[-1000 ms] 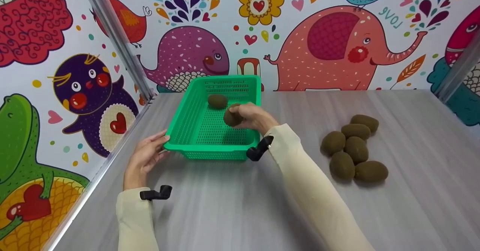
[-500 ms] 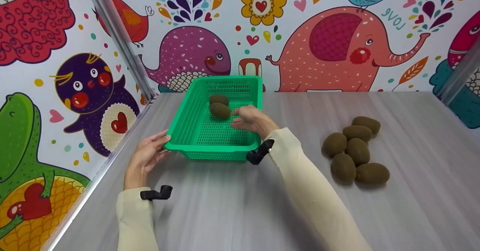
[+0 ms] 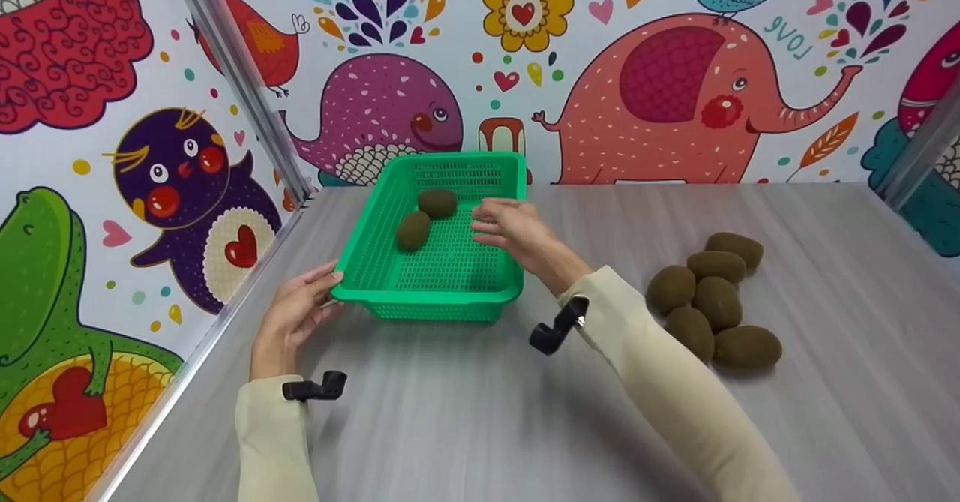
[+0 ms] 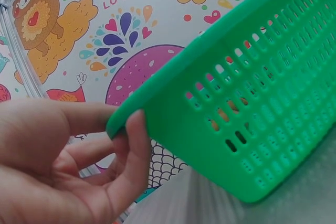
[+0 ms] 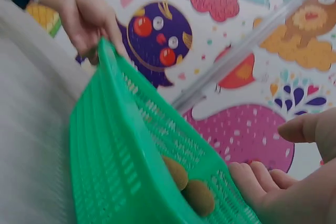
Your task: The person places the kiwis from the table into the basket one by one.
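Note:
A green plastic basket point(image 3: 427, 296) with slotted walls stands at the back left of the table. Inside it, toward its left side, lie two brown kiwis: one kiwi point(image 3: 437, 203) at the back and another kiwi point(image 3: 413, 231) just in front. My left hand point(image 3: 294, 313) pinches the basket's front left corner; in the left wrist view the thumb and fingers point(image 4: 137, 150) grip the rim. Over the basket's right side hovers my right hand point(image 3: 521, 233), empty, its thumb and fingers apart in the right wrist view.
Several more kiwis point(image 3: 718, 303) lie in a cluster on the grey table point(image 3: 465, 412) at the right. A wall with printed cartoon animals point(image 3: 660, 104) rises behind the basket, and a second printed wall runs along the left.
My right hand has released a kiwi in the basket and drawn back to the right. That kiwi has rolled left and turned. The left hand has stayed on the corner.

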`<action>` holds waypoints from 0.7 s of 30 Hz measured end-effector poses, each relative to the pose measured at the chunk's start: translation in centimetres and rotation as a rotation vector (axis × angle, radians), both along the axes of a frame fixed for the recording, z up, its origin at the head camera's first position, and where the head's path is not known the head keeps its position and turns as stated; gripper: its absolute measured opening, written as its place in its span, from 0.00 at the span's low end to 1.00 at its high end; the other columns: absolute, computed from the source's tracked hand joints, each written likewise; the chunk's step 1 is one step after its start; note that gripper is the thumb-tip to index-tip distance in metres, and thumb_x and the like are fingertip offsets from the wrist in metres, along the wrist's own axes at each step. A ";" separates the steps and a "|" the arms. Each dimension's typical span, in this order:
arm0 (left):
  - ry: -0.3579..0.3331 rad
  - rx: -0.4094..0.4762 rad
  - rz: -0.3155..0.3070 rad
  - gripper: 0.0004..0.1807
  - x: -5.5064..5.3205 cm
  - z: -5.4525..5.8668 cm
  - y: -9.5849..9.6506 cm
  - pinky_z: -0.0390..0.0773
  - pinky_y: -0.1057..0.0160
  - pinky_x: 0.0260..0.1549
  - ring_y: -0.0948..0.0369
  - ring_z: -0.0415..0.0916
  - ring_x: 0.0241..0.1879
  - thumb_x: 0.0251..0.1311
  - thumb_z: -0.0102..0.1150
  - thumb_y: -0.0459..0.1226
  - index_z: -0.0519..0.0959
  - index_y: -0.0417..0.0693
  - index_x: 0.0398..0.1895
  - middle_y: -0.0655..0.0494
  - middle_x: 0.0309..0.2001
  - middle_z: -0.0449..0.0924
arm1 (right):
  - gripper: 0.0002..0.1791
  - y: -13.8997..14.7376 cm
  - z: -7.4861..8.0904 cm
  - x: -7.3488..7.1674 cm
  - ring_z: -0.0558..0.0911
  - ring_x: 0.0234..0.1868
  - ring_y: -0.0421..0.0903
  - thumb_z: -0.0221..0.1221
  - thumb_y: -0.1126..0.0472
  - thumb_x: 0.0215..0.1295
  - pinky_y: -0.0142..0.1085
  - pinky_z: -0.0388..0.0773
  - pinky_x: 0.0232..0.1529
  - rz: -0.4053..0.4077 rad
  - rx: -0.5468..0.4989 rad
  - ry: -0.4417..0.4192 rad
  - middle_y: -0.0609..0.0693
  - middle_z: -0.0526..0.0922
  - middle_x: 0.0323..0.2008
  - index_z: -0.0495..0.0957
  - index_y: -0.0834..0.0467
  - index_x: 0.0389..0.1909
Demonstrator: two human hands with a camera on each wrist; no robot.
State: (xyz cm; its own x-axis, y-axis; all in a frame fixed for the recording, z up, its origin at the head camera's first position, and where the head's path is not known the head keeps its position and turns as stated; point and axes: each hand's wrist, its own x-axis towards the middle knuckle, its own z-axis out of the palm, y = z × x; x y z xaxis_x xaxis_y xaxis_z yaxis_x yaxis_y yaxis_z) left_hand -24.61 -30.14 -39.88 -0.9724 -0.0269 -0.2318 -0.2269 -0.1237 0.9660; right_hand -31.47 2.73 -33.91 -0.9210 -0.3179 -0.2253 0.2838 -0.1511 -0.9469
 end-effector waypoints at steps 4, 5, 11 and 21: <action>0.005 0.001 -0.008 0.33 -0.1 0.0 -0.1 0.83 0.71 0.41 0.71 0.81 0.37 0.75 0.51 0.36 0.54 0.37 0.78 0.67 0.38 0.84 | 0.26 1.0 0.9 1.2 0.74 0.69 0.53 0.52 0.57 0.77 0.45 0.74 0.68 0.006 0.053 0.076 0.57 0.71 0.68 0.63 0.60 0.72; 0.002 0.000 -0.010 0.33 -0.1 0.0 -0.1 0.83 0.71 0.41 0.71 0.81 0.38 0.75 0.51 0.36 0.54 0.37 0.78 0.68 0.38 0.84 | 0.26 1.4 1.1 1.5 0.75 0.67 0.52 0.53 0.57 0.77 0.44 0.74 0.68 0.005 0.082 0.092 0.56 0.72 0.67 0.65 0.59 0.71; 0.011 -0.013 -0.015 0.33 -0.2 -0.1 -0.1 0.83 0.71 0.41 0.71 0.81 0.37 0.75 0.51 0.36 0.54 0.36 0.77 0.68 0.38 0.84 | 0.22 4.2 2.4 3.1 0.76 0.65 0.51 0.57 0.56 0.74 0.44 0.77 0.65 0.036 0.211 0.185 0.54 0.75 0.63 0.72 0.58 0.65; 0.001 -0.010 -0.020 0.34 -0.3 -0.1 -0.1 0.82 0.72 0.39 0.72 0.80 0.37 0.75 0.51 0.37 0.52 0.37 0.78 0.69 0.37 0.84 | 0.26 9.9 3.7 5.3 0.77 0.64 0.52 0.60 0.54 0.71 0.45 0.78 0.63 0.079 0.446 0.330 0.54 0.75 0.65 0.70 0.55 0.67</action>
State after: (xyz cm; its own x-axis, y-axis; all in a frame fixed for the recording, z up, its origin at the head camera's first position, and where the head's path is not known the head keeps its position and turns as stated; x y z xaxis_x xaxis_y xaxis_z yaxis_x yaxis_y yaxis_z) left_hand -24.89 -30.26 -39.95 -0.9729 -0.0093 -0.2310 -0.2287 -0.1092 0.9674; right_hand -26.18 12.68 -30.25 -0.9427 -0.3287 -0.0577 -0.0442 0.2943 -0.9547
